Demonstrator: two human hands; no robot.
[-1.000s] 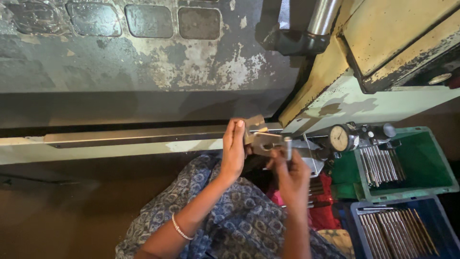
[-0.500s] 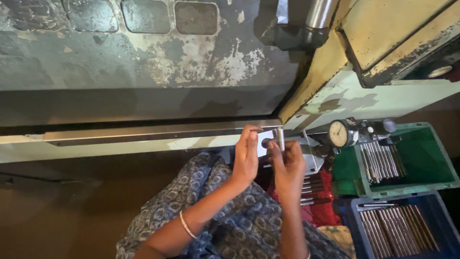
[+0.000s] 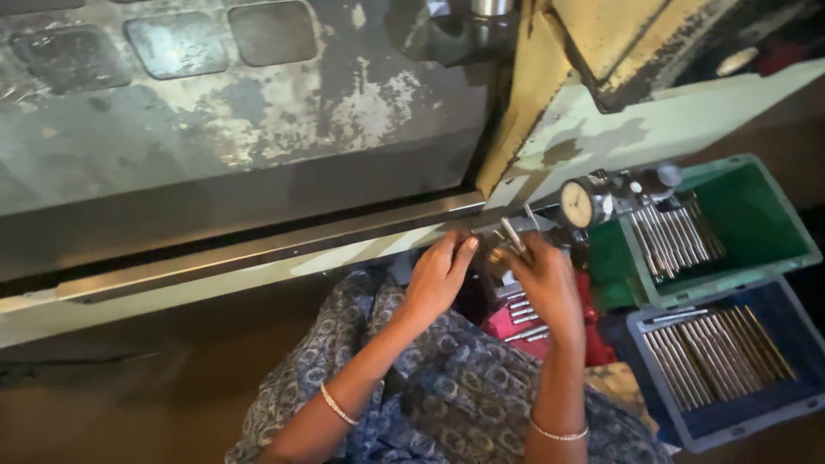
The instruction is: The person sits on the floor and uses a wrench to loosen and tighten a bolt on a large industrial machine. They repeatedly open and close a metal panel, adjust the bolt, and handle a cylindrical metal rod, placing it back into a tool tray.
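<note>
Your right hand is clamped on a slim metal rod, its tip tilted up toward the dial gauge just beside it. Your left hand rests with fingers curled together near the rod; whether it grips anything you cannot tell. Below your hands, more rods lie in a red tray (partly hidden), and others fill the green bin and blue bin to your right
</note>
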